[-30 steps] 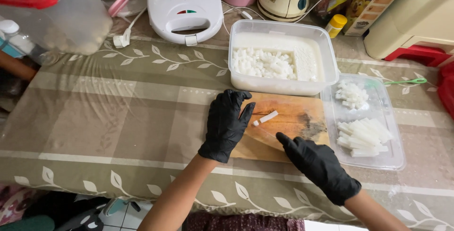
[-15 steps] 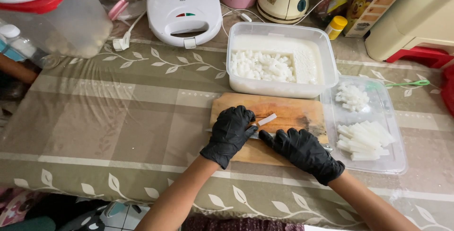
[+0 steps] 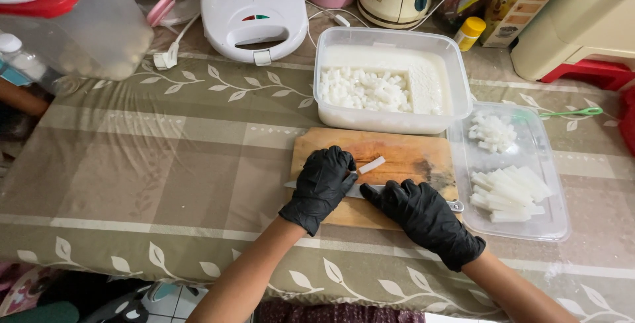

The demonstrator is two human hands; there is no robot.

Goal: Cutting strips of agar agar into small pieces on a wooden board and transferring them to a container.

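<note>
My right hand (image 3: 423, 220) has come in from the side and now closes its fingers on the knife (image 3: 357, 191); my left hand (image 3: 322, 184) pinches the white strip (image 3: 371, 165) on the cutting board (image 3: 403, 154).

My left hand (image 3: 322, 184): black glove, palm down, fingers curled, forearm bare, reaching in from lower left. My right hand (image 3: 423, 216): black glove, palm down, fingers pointing left toward the left hand, grip closed, forearm bare, entering from lower right.
</note>
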